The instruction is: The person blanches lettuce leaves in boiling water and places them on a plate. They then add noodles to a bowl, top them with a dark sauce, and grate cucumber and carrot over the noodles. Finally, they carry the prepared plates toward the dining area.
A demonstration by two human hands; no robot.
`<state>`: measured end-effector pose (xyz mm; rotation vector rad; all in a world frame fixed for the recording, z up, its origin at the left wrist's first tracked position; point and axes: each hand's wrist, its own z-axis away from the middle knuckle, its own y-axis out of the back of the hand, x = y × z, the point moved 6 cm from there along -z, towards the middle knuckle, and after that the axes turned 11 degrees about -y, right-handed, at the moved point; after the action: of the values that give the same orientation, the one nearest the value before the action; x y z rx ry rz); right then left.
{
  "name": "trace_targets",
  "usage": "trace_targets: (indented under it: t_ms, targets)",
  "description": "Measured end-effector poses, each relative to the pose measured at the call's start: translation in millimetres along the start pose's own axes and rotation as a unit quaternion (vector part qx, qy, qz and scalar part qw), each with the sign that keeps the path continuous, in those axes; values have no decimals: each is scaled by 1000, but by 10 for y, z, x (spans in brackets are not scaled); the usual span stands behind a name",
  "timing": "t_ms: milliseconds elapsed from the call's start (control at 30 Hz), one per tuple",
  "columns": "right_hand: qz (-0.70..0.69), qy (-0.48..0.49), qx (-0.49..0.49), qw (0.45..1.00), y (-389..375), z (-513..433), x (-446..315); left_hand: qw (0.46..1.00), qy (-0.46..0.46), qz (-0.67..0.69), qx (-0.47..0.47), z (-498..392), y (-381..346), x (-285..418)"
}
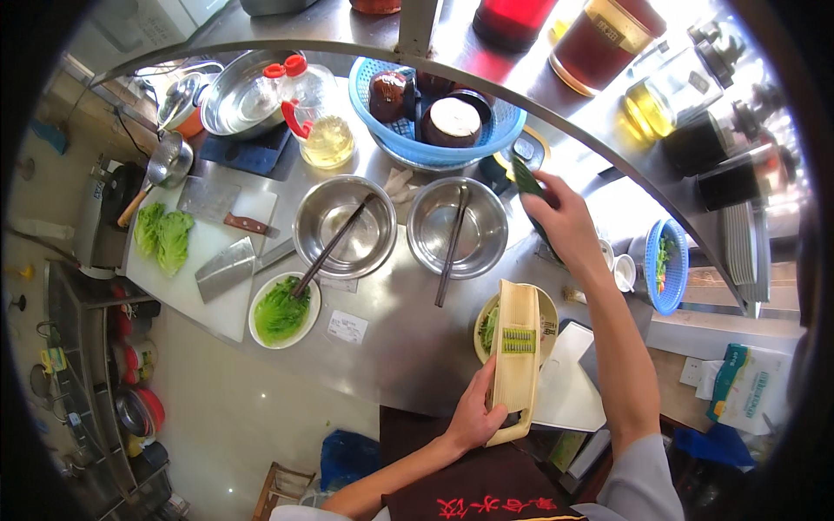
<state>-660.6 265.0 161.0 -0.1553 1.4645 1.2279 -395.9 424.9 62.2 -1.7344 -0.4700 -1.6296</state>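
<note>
My left hand (475,410) grips the lower end of a cream plastic grater (516,378), which lies over a bowl (548,319) with green shreds in it. Near the blue basket, my right hand (560,215) is closed on a dark green cucumber (526,177), partly hidden by the fingers. Two steel bowls (345,228) (457,228) stand to the left of that hand, each with dark chopsticks in it. Further left, a white bowl (316,319) holds lettuce leaves (280,316).
A cutting board (221,319) at the left bears lettuce and two cleavers (225,268). Behind are an oil jug (328,140) and a blue basket (371,111) of jars. A metal shelf edge (573,127) arches above, with bottles on it. A white board (567,397) lies right of the grater.
</note>
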Motion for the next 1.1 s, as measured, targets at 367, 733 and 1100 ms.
trace_targets:
  t_ms: [367,733,1100]
  targets:
    - [53,-116,145,981,912,109,1244,992,1,119,33,131,445,-30]
    - [329,-46,194,923,2146,1732,3442,999,41,24,22,-139,326,-43]
    - [227,55,185,955,2190,1427,3876,989,100,68,83,-282,-569,-184]
